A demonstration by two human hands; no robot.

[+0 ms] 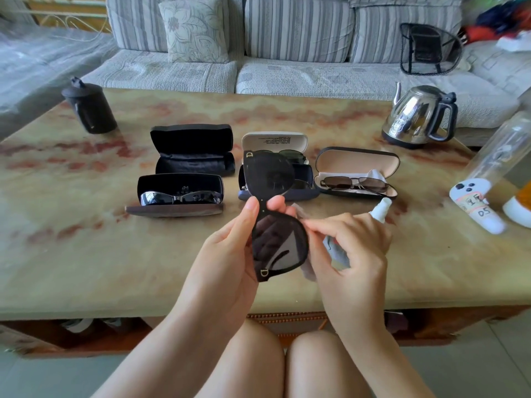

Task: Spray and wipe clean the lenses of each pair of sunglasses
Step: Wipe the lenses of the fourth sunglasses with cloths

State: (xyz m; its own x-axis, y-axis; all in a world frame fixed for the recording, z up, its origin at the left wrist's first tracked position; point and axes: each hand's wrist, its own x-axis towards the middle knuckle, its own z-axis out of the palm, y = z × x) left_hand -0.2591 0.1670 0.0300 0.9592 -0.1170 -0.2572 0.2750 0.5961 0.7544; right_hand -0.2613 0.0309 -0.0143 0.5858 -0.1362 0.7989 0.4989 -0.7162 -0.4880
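Observation:
My left hand [230,248] holds a large black pair of sunglasses [270,179] upright by its bridge, over the near part of the table. My right hand [353,248] pinches a grey cloth [337,251] against the edge of the lower lens [278,242]. A white spray bottle [379,211] lies on the table just behind my right hand. Three other pairs sit in open cases: a wraparound pair [181,196] at the left, a dark pair [290,155] in the white case behind the held glasses, and a thin-framed pair [355,183] at the right.
An empty open black case [192,150] stands at the back left. A dark lidded cup [90,107] is at the far left, a steel kettle [419,116] at the far right. A white controller [474,202] and a clear bottle [500,150] sit by the right edge. A sofa [287,76] is behind the marble table [86,254].

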